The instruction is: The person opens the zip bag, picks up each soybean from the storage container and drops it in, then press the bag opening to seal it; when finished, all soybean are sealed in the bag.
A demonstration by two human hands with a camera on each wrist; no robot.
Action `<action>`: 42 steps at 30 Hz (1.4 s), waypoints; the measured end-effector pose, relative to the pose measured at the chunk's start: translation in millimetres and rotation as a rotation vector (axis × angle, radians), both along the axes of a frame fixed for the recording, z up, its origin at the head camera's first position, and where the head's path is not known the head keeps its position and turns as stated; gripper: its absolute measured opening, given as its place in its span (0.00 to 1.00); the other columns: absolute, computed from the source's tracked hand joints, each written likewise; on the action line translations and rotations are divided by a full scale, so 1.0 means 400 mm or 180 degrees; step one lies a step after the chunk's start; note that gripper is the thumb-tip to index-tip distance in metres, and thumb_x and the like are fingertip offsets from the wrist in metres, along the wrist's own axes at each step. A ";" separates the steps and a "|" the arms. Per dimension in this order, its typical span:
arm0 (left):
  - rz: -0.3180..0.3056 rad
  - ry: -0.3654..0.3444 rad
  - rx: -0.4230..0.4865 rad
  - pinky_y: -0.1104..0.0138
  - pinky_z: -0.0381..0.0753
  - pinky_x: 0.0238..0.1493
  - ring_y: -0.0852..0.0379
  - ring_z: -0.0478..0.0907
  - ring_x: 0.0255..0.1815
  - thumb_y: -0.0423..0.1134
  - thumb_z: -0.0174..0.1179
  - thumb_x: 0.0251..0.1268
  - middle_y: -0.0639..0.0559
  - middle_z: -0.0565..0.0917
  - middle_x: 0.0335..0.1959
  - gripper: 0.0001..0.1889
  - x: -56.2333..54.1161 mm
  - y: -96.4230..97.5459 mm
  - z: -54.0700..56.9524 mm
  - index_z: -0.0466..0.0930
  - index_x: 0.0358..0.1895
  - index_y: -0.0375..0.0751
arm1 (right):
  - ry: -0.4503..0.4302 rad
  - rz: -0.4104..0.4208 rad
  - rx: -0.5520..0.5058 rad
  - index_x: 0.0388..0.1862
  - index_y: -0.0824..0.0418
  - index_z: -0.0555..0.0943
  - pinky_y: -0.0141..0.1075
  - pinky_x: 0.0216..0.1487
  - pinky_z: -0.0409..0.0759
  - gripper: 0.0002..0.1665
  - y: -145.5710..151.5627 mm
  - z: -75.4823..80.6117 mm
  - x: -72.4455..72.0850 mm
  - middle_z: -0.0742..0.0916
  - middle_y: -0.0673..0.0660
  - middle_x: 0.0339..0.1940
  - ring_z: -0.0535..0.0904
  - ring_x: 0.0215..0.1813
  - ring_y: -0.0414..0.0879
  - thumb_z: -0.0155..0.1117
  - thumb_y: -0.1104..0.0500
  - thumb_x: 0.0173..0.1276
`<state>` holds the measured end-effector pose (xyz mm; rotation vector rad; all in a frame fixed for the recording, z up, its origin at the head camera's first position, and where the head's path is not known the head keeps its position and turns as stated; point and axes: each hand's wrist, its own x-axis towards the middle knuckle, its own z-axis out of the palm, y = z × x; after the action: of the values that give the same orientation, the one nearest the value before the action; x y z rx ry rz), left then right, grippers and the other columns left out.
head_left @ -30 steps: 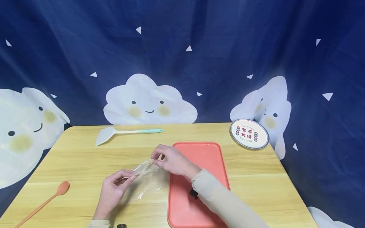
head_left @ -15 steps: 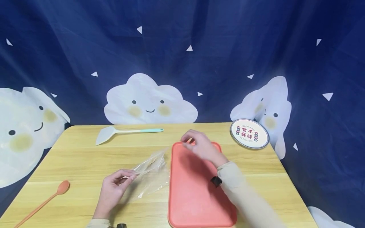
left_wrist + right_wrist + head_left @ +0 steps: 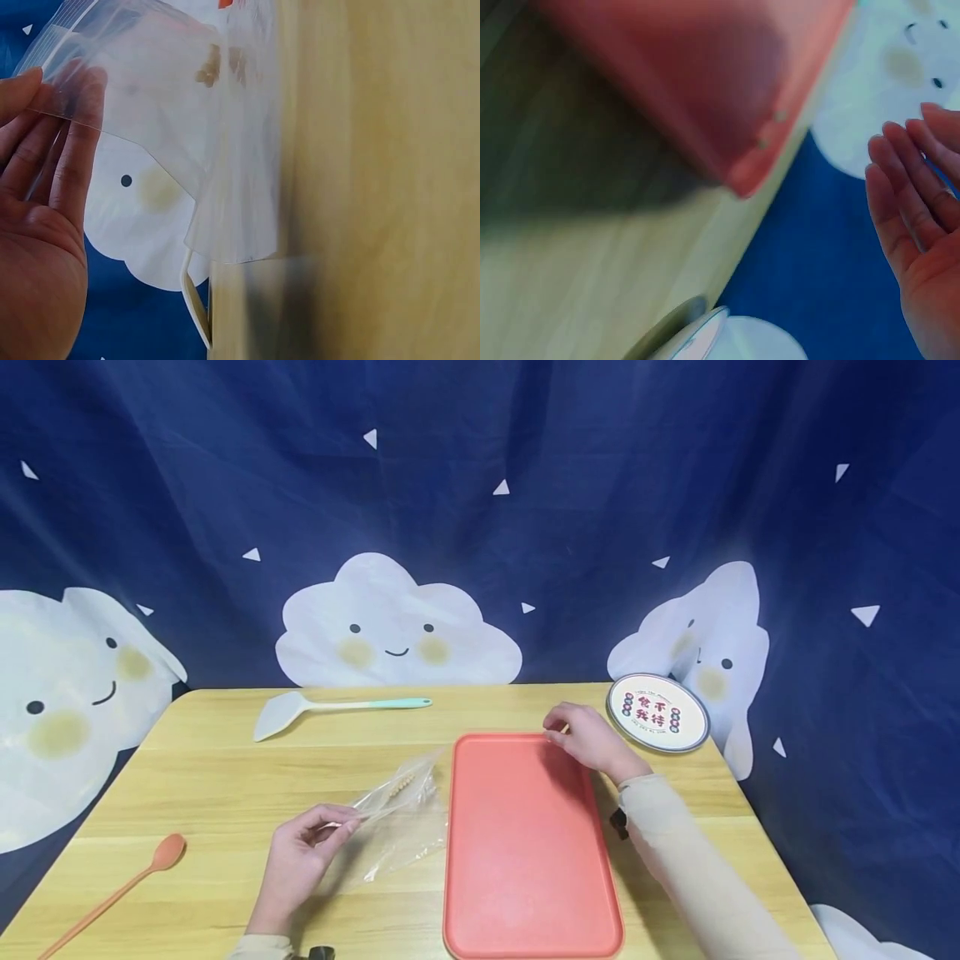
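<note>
My left hand pinches the edge of a clear zip bag between thumb and fingers. The bag slants up off the wooden table, and a small cluster of beige, bead-like pieces shows inside it. Over the far right corner of a red rectangular tray is my right hand. Its fingers are relaxed and slightly bent, with nothing between them in the right wrist view. An oval plate with red lettering stands close to the right of that hand.
A turner with a mint-green handle end lies along the table's back edge. At the left is an orange spoon, its handle toward the front. A dark blue curtain with clouds hangs behind the table.
My right hand has let go of the bag and moved right across the tray to its far right corner. The left hand keeps its pinch on the bag in nearly the same place.
</note>
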<state>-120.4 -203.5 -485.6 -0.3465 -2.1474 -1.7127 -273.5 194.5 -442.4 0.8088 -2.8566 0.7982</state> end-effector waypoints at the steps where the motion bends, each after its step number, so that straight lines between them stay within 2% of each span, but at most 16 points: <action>1: 0.0003 0.0000 -0.0010 0.69 0.85 0.41 0.59 0.84 0.40 0.15 0.65 0.52 0.39 0.86 0.34 0.10 -0.001 0.000 0.001 0.84 0.30 0.34 | -0.0009 -0.0029 0.0096 0.39 0.64 0.84 0.44 0.47 0.81 0.05 0.007 -0.008 -0.003 0.84 0.51 0.34 0.81 0.40 0.48 0.68 0.65 0.63; 8: 0.0036 0.0003 -0.0042 0.70 0.85 0.40 0.60 0.84 0.40 0.15 0.66 0.52 0.39 0.86 0.34 0.10 -0.005 0.002 0.001 0.84 0.30 0.34 | 0.0010 -0.0033 0.0642 0.37 0.62 0.85 0.46 0.47 0.82 0.05 0.034 -0.059 -0.017 0.83 0.52 0.34 0.82 0.41 0.51 0.68 0.67 0.61; 17: -0.0015 -0.0072 -0.0030 0.67 0.85 0.42 0.59 0.84 0.41 0.17 0.66 0.54 0.39 0.86 0.35 0.08 -0.003 0.003 -0.001 0.83 0.30 0.32 | 0.0188 0.0045 0.0820 0.37 0.63 0.85 0.46 0.46 0.82 0.07 0.041 -0.083 -0.018 0.82 0.54 0.33 0.82 0.40 0.53 0.66 0.70 0.60; 21: -0.0049 -0.0068 -0.0015 0.67 0.85 0.42 0.59 0.84 0.40 0.16 0.66 0.53 0.39 0.86 0.35 0.08 -0.002 0.004 -0.003 0.83 0.29 0.31 | 0.0207 0.0074 0.0919 0.36 0.63 0.84 0.44 0.42 0.83 0.06 0.041 -0.089 -0.018 0.80 0.54 0.31 0.81 0.37 0.52 0.65 0.71 0.61; 29: 0.0020 -0.0031 -0.0026 0.69 0.85 0.42 0.60 0.83 0.40 0.16 0.66 0.53 0.40 0.86 0.34 0.10 -0.005 0.004 -0.005 0.84 0.30 0.34 | 0.0119 0.0021 0.0893 0.33 0.62 0.81 0.42 0.37 0.82 0.05 0.040 -0.092 -0.024 0.79 0.54 0.30 0.80 0.33 0.50 0.64 0.71 0.61; 42: -0.0019 -0.0047 0.0007 0.68 0.85 0.42 0.59 0.84 0.40 0.15 0.65 0.53 0.39 0.85 0.34 0.09 -0.004 0.005 -0.004 0.83 0.30 0.31 | 0.0063 0.0133 0.0868 0.32 0.62 0.80 0.42 0.37 0.81 0.05 0.042 -0.095 -0.026 0.79 0.53 0.29 0.78 0.34 0.49 0.65 0.70 0.60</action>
<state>-121.8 -201.4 -487.4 -0.3409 -2.1567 -1.7261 -283.8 211.3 -480.2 0.9003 -2.9797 0.4047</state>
